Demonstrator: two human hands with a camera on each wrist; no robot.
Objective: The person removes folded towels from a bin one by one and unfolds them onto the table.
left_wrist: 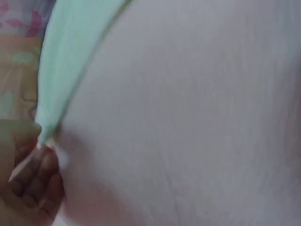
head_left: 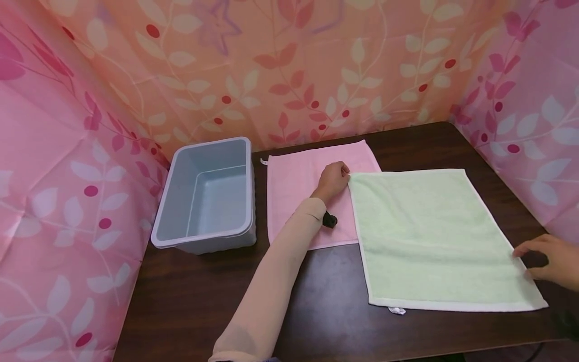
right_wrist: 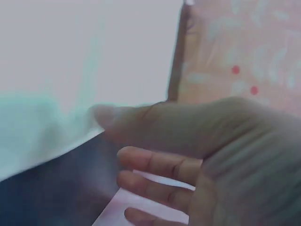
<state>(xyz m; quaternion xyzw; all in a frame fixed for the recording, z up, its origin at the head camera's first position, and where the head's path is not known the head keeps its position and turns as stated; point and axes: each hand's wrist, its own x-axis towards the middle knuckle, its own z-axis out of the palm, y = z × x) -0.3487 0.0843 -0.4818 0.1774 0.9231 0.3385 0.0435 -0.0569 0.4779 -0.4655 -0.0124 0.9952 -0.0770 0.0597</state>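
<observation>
A pale green towel (head_left: 429,231) with a white border lies spread over the right half of the table, partly covering a pink towel (head_left: 291,186). My left hand (head_left: 332,178) reaches over the pink towel and pinches the green towel's far left corner; thumb and fingertips meet on that corner in the left wrist view. At the green towel's right edge is my right hand (head_left: 556,259), its thumb and fingers spread apart with a gap between them. The right wrist view shows the fingers (right_wrist: 155,162) loosely bent and holding nothing, the thumb overlapping the towel's edge.
A grey plastic bin (head_left: 210,241) stands at the table's left back, beside the pink towel. The dark wooden table (head_left: 190,301) is bordered by floral curtains (head_left: 316,65) at the back and both sides. White tags stick out from both towels.
</observation>
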